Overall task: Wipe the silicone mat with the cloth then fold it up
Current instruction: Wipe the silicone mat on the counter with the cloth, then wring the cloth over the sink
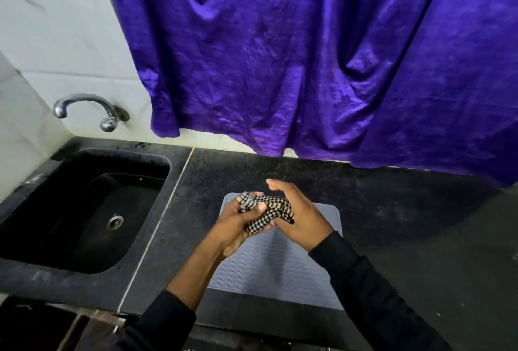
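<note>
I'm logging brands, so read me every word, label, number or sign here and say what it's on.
None can be read.
The silicone mat shows only a wavy ridge pattern, the cloth only checks.
A pale mark on the sink rim is too blurred to read.

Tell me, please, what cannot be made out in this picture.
Head view:
silicone mat: far part hidden by the hands and forearms.
cloth: bunched between left hand and right hand, most of it hidden.
sink: left side cut off by the frame edge.
</note>
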Demonstrator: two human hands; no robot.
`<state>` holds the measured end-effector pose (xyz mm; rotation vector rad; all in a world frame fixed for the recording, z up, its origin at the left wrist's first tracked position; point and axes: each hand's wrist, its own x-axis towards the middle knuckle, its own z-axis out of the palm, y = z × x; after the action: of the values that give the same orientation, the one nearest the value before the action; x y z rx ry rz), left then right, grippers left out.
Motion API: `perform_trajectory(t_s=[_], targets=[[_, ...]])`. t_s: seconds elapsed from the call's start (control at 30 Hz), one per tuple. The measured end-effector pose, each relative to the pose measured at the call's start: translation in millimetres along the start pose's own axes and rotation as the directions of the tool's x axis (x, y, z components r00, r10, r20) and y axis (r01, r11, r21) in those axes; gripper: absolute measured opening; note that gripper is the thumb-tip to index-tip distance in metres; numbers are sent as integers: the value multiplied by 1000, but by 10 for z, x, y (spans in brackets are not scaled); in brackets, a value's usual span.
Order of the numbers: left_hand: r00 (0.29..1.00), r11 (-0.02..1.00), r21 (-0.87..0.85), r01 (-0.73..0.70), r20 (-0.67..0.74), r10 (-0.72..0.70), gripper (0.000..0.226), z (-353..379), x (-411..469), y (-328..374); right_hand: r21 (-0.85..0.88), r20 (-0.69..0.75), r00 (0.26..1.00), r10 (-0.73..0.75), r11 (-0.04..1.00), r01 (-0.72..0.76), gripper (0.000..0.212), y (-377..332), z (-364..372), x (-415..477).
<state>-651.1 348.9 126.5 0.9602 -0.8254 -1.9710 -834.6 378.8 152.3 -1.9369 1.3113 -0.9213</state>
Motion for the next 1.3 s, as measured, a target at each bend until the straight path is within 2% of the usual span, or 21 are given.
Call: perform_trajectory(t_s=[0.13,0.27,0.33,0.4,0.43,0.5,0.67,0.77,0.9,1.3], targets=[[982,985,-31,-171,-90,168,31,-119,-124,233,151,24,1000,-17,988,13,83,-194,86,216],[950,959,-17,-283,-140,278,23,-331,-227,423,318,47,992,114,940,-123,69,-247,246,450],[927,943,9,-334,-178,330,20,-468,-244,504,451,148,967,207,856,-253,62,-268,338,571],[898,920,72,-384,-203,391,22,-615,-249,581,603,277,926,257,703,-376,56,-310,461,695],[885,909,107,-403,-207,417,23,-678,-250,614,644,307,915,260,652,-401,52,-333,520,751],[859,887,166,-431,-223,460,23,-856,-255,694,677,315,918,243,620,-396,44,-397,669,912],[797,842,301,-448,-291,529,21,-1489,-245,960,662,267,933,241,658,-359,24,-563,1135,1459],[770,811,403,-424,-310,557,21,-1966,-262,1185,618,255,931,260,697,-364,26,-676,1514,1842],[752,806,455,-379,-356,555,15,-2705,-295,1555,574,281,921,270,722,-387,26,-870,2143,2421],[721,794,582,-176,-473,507,21,-4814,-199,2624,456,333,883,329,764,-457,18,-1121,3991,4097]])
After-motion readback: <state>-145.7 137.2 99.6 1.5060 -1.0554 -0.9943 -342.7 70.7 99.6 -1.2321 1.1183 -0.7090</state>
